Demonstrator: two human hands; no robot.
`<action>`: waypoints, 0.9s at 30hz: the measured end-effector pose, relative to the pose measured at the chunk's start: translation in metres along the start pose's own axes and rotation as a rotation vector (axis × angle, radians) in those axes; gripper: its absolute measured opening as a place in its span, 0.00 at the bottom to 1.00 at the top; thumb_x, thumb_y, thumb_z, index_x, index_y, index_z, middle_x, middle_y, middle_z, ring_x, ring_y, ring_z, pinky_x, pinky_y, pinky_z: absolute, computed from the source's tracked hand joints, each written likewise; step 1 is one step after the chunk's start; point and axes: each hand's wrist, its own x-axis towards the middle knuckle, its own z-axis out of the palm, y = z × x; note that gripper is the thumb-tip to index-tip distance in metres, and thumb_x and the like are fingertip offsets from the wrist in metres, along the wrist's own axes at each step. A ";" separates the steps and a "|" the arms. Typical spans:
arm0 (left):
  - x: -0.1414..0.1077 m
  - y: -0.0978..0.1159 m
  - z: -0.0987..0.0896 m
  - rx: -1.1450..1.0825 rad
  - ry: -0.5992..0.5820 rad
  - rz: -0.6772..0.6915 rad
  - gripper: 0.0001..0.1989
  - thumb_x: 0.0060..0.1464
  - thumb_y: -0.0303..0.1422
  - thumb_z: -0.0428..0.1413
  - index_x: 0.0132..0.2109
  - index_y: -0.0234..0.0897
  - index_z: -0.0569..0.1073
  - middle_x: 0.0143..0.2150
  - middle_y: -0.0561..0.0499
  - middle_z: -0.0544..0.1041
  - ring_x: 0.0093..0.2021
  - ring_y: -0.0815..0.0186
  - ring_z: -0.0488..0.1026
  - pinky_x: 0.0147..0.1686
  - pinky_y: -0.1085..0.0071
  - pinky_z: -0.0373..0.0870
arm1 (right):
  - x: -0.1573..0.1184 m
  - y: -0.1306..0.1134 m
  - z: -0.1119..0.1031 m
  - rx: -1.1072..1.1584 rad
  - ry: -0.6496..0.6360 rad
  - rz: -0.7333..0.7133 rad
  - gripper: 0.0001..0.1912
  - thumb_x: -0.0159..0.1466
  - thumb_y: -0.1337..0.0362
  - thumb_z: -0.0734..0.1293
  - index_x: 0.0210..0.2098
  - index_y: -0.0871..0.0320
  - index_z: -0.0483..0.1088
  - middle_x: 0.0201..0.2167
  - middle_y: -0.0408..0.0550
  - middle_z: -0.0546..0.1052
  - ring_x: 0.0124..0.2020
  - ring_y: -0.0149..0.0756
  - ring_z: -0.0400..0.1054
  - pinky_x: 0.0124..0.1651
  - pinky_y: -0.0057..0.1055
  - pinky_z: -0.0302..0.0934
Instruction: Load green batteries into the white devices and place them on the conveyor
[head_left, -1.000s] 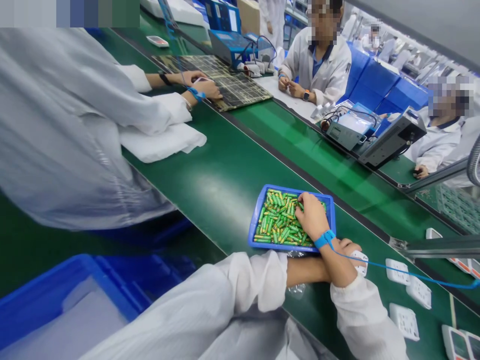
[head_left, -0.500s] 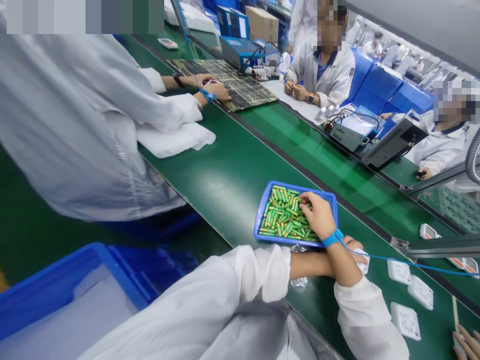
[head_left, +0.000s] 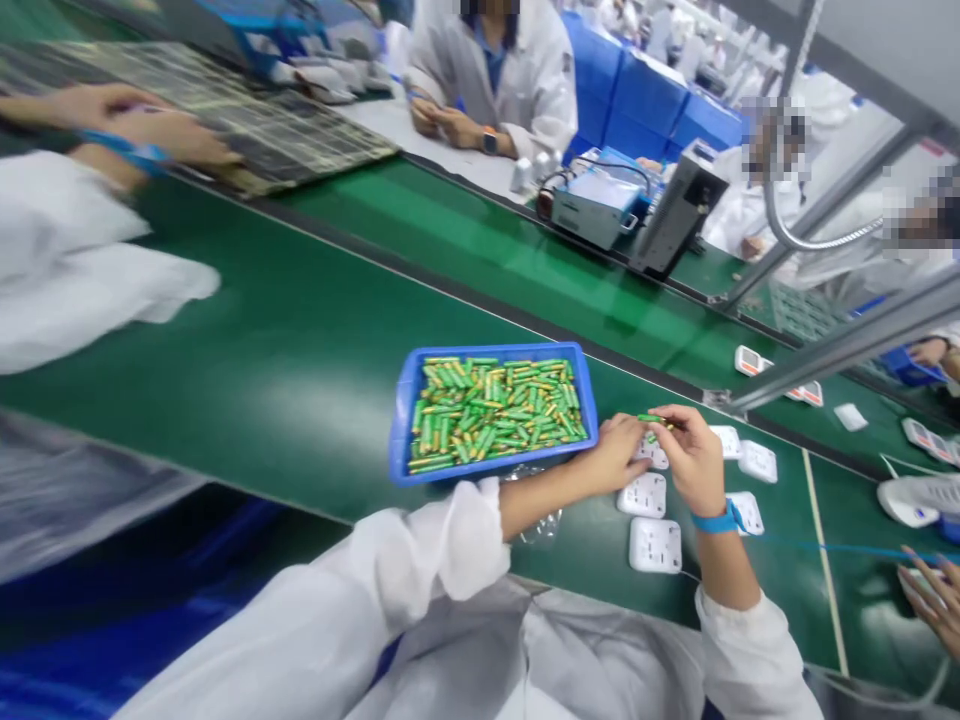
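Observation:
A blue tray [head_left: 399,440] full of green-and-gold batteries [head_left: 495,405] sits on the green bench, left of my hands. My right hand [head_left: 694,460], with a blue strap round its wrist, pinches a green battery [head_left: 649,418] over a white square device [head_left: 655,456]. Around the left side of that device, my left hand [head_left: 619,455] keeps hold of it, hiding part of it. Several similar devices lie close by, among them one white device [head_left: 643,495] just below and another white device [head_left: 655,545] nearer my body.
Clear plastic [head_left: 541,515] lies below the tray. A metal post [head_left: 832,340] slants over the bench at right. Co-workers' hands show at far left [head_left: 161,135] and far right [head_left: 934,600]. Across the bench stands a grey instrument [head_left: 592,210].
My right hand has left the battery tray and come to the device at my left hand, with a battery in its fingers. The view has swung right, showing more devices.

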 end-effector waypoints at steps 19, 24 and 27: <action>-0.012 -0.014 -0.013 0.065 -0.056 0.091 0.27 0.67 0.35 0.65 0.69 0.41 0.71 0.66 0.40 0.79 0.66 0.47 0.75 0.68 0.45 0.73 | -0.068 0.064 -0.017 -0.258 0.094 -0.088 0.08 0.78 0.62 0.70 0.49 0.50 0.83 0.50 0.51 0.88 0.52 0.46 0.84 0.56 0.45 0.79; -0.013 -0.010 -0.016 0.061 -0.064 0.083 0.26 0.68 0.37 0.64 0.69 0.42 0.71 0.66 0.41 0.79 0.66 0.48 0.75 0.68 0.46 0.73 | -0.067 0.062 -0.014 -0.310 0.023 -0.159 0.11 0.79 0.64 0.68 0.53 0.49 0.84 0.53 0.52 0.87 0.56 0.47 0.83 0.62 0.48 0.77; -0.013 -0.008 -0.017 0.056 -0.068 0.078 0.25 0.68 0.36 0.64 0.69 0.41 0.71 0.66 0.41 0.79 0.66 0.48 0.75 0.68 0.46 0.74 | -0.070 0.061 -0.015 -0.312 -0.025 -0.161 0.14 0.79 0.66 0.66 0.56 0.49 0.83 0.59 0.53 0.84 0.61 0.48 0.80 0.65 0.49 0.76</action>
